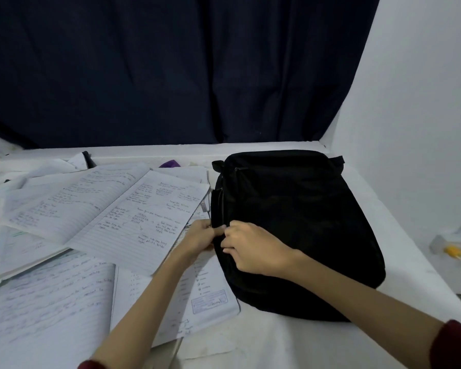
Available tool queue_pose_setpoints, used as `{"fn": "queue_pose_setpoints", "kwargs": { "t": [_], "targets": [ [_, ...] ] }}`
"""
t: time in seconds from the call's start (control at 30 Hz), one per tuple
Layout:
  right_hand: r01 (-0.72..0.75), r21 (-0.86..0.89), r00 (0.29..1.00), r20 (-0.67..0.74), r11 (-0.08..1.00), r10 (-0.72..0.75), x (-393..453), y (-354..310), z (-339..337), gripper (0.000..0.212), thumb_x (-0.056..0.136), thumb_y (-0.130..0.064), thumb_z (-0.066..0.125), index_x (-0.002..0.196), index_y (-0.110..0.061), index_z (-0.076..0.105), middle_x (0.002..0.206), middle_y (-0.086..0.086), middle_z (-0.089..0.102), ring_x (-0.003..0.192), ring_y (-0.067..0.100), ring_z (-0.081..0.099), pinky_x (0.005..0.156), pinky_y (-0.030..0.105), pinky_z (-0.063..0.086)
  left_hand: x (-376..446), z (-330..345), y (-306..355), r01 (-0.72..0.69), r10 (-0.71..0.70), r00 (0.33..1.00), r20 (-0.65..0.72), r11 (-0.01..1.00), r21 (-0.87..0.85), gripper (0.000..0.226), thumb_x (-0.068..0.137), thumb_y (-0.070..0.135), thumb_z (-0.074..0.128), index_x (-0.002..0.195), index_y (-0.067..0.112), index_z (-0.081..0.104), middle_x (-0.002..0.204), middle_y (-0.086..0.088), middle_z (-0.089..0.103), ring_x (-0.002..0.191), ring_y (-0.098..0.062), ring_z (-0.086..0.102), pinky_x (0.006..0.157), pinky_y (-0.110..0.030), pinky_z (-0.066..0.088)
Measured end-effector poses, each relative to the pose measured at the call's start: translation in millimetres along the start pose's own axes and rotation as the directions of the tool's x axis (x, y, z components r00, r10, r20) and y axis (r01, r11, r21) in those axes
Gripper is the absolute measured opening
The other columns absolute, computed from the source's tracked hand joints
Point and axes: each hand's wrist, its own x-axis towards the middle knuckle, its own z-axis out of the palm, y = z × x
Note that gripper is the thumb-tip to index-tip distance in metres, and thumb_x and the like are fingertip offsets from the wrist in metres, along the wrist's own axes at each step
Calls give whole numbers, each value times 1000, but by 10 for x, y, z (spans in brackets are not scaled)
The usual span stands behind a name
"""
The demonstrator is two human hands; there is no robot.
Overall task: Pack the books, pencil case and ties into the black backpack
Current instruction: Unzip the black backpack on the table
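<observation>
Head view: soft black fabric backpack (298, 230) flat on white tabletop (264, 347), beside open handwritten notebooks (112, 211). Left hand (200, 237) and right hand (253, 247) pinching its left side seam. Probably limp, light; best gripped near the zip.

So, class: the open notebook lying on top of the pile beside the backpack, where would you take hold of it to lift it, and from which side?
Probably grip the open notebook along its near right page edge, coming from the backpack side. That edge overhangs the papers below, so fingers can slip under. It lies flat and open, so closing it first would help.
</observation>
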Motion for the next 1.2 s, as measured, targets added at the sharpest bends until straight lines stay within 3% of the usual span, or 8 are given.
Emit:
{"fn": "queue_pose_setpoints", "kwargs": {
  "t": [0.17,0.3,0.43,0.53,0.7,0.87,1.0,1.2],
  "targets": [
    [199,-105,979,-18,974,-202,-229,-207,13,15,59,9,64,56,-5,59,66,8,52,69,24,47,59,36,51,124,13,-35,-14,14,968,-252,1000,2,36,90,12,63,59,12,44,54,-2,45,51,-14,42,42,-17,37],
    [316,-81,948,-16,945,-318,-706,-338,62,15,57,2,52,59,-13,52,69,1,49,70,16,42,54,23,36,183,-101,-112,29,-14,934,-357,999,36,29,90,19,63,66,10,50,60,-4,47,60,-19,44,55,-26,37],
    [138,7,981,-138,990,-136,-640,-339,124,9,77,-5,51,72,-10,58,74,5,53,74,18,45,65,30,47,106,-46,-66,35,-72,980,-186,980,-194,34,95,17,56,64,12,44,58,-3,47,55,-15,44,45,-21,38],
    [-121,-52,991,-62,991,117,-368,-239,33,39,93,-36,52,121,-9,54,111,8,58,106,23,49,93,34,41,-48,10,-23,55,-54,998,8,975,-215,19,98,18,52,88,3,56,74,-7,63,66,-15,59,52,-20,48],
    [-18,-339,996,78,941,48,-230,-347,188,51,89,-37,58,132,-14,45,115,9,58,108,25,51,90,35,36,-172,-141,-149,107,-69,981,179,971,-214,21,96,20,55,81,5,55,69,-8,58,56,-13,57,50,-22,48],
    [119,-506,993,74,854,-94,-225,-382,297,37,46,-40,86,77,-28,70,81,-5,61,79,12,56,63,25,43,-238,-203,-212,135,-100,964,247,982,-129,22,95,24,58,79,12,48,67,-7,48,57,-15,48,48,-22,44],
    [190,-572,981,73,798,-181,-269,-358,271,26,47,-37,85,60,-31,64,86,-7,56,87,13,52,63,24,37,-281,-162,-196,119,-84,971,223,982,-144,21,96,20,56,80,9,48,66,-7,50,57,-13,53,50,-20,48],
    [167,-562,936,-168,810,-309,-330,-306,263,9,67,-19,72,63,-22,65,91,-7,58,89,16,36,68,26,29,-279,-125,-192,69,-56,991,121,992,-104,19,95,14,57,80,9,45,66,-6,45,55,-14,45,48,-20,44]
  ]
}}
